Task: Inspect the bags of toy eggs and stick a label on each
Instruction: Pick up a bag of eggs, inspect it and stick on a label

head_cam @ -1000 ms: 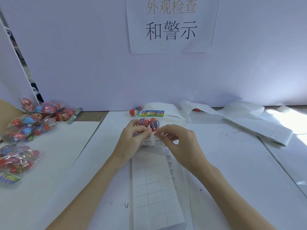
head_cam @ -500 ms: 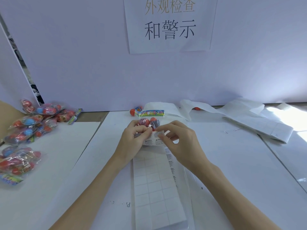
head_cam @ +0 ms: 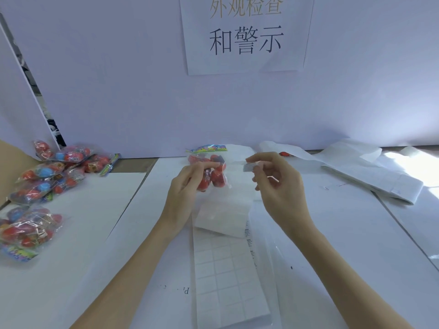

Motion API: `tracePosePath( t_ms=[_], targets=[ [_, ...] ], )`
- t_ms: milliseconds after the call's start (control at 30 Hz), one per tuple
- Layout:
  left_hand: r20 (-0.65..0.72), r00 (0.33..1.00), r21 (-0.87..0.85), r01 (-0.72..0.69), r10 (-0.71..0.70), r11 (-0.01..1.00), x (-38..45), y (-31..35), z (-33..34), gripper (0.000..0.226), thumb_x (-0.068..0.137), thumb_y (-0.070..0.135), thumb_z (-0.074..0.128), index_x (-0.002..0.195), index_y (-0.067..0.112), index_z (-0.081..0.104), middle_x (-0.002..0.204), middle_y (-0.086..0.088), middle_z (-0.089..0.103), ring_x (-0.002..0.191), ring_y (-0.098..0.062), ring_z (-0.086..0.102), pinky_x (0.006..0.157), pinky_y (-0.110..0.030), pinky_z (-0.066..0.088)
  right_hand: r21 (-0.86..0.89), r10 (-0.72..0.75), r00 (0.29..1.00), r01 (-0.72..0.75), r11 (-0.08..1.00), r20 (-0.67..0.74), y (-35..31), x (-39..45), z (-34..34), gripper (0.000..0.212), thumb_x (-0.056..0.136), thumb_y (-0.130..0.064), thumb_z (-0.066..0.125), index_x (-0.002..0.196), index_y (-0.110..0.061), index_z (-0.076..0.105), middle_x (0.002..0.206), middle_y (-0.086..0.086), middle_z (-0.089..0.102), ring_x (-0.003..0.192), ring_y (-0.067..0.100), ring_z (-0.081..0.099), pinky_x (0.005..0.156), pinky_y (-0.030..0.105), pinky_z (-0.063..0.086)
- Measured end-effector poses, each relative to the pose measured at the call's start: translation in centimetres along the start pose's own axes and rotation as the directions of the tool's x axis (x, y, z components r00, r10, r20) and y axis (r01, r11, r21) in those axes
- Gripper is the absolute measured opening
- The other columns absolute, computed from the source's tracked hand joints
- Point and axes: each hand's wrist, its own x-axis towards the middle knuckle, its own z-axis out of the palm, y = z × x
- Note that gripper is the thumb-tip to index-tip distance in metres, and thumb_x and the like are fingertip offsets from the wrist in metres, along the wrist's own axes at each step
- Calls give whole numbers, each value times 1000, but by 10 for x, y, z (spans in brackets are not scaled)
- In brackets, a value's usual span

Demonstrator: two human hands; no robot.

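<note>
My left hand fingers pinch the light, crinkly, slippery bag of toy eggs by its side, while my right hand fingers pinch a flimsy label edgewise.

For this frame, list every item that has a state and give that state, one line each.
left hand: grips the bag of toy eggs, lifted off the table
bag of toy eggs: sealed, held up, no label seen on it
right hand: pinches a label
label: peeled off, not yet stuck on
label sheet: far end curled up, most squares peeled
pile of bags: lying at left, sealed
used backing strips: discarded at right
</note>
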Motion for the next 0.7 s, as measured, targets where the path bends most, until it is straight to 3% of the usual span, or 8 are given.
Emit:
tracePosePath(
  t_ms=[100, 200, 333, 433, 700],
  targets=[
    [16, 1000, -11, -25, 25, 1000, -1, -1, -1, 24, 107, 15, 56, 118, 20, 77, 120, 2, 74, 92, -15, 65, 89, -28, 54, 41, 42, 998, -44, 998, 48, 0, -1, 4, 26, 100, -5, 62, 111, -25, 74, 81, -5, 72, 73, 12, 69, 71, 34, 60],
    [63, 997, -40, -44, 47, 998, -1, -1, 1, 24, 104, 11, 62, 123, 17, 74, 124, 4, 73, 104, -25, 72, 92, -29, 57, 67, 113, 986, -121, 990, 119, 2, -4, 8, 40, 96, -6, 70, 131, -25, 63, 81, 0, 74, 73, 12, 71, 70, 22, 57],
    [109, 992, -95, -49, 59, 994, -3, 0, 2, 25, 97, 17, 66, 122, 16, 74, 128, 0, 72, 107, -30, 71, 96, -41, 59, 26, 128, 980, -133, 991, 150, 5, -7, 12, 44, 95, -8, 73, 134, -23, 56, 84, 4, 74, 74, 15, 71, 78, 35, 61],
    [127, 991, -95, -41, 53, 995, -5, 2, 4, 22, 94, 21, 70, 115, 19, 76, 127, 0, 72, 105, -31, 71, 97, -46, 59, -5, 117, 979, -118, 993, 164, 7, -8, 13, 46, 95, -9, 72, 134, -25, 54, 82, -3, 74, 77, 15, 71, 83, 44, 61],
    [142, 988, -97, -47, 60, 994, -6, 1, 5, 21, 90, 18, 77, 110, 25, 77, 126, 1, 72, 101, -21, 71, 96, -39, 59, -30, 110, 977, -106, 994, 181, 10, -8, 14, 48, 95, -10, 72, 136, -26, 53, 80, -7, 72, 77, 14, 70, 85, 46, 60]
  ],
)
